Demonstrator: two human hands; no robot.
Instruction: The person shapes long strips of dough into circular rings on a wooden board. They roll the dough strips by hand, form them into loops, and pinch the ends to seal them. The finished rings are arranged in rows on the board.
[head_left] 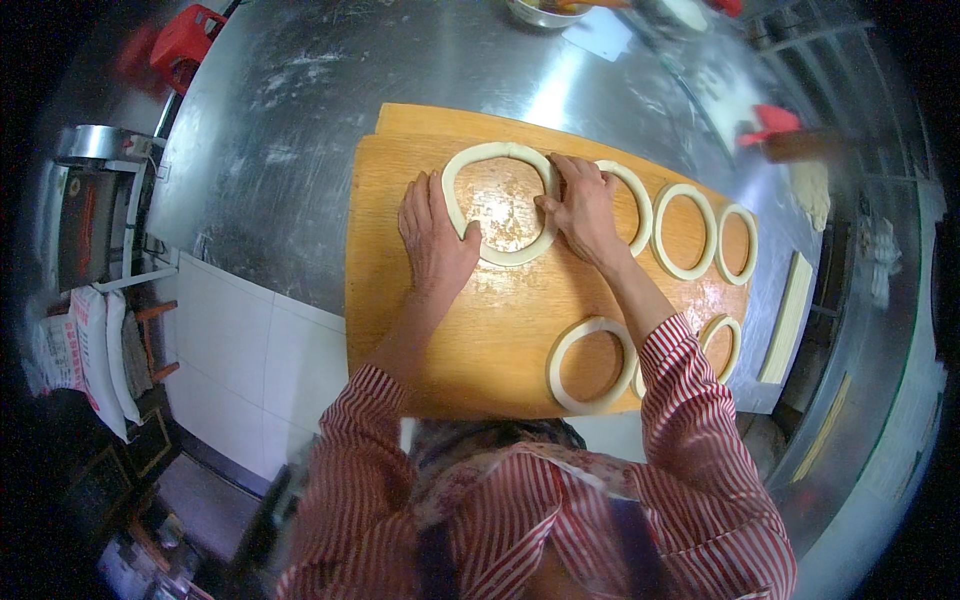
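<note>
pressing flat, both hands, left (432, 232) and right (583, 205), shape a soft dough ring (500, 203) on a smooth wooden board (480, 340).

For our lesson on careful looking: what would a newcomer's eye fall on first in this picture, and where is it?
First, the two bare hands, left hand and right hand, pressing on a big dough ring at the far middle of the wooden board. Next, the row of smaller rings to the right, with another ring near the front edge. The board lies on a floury metal table.
</note>
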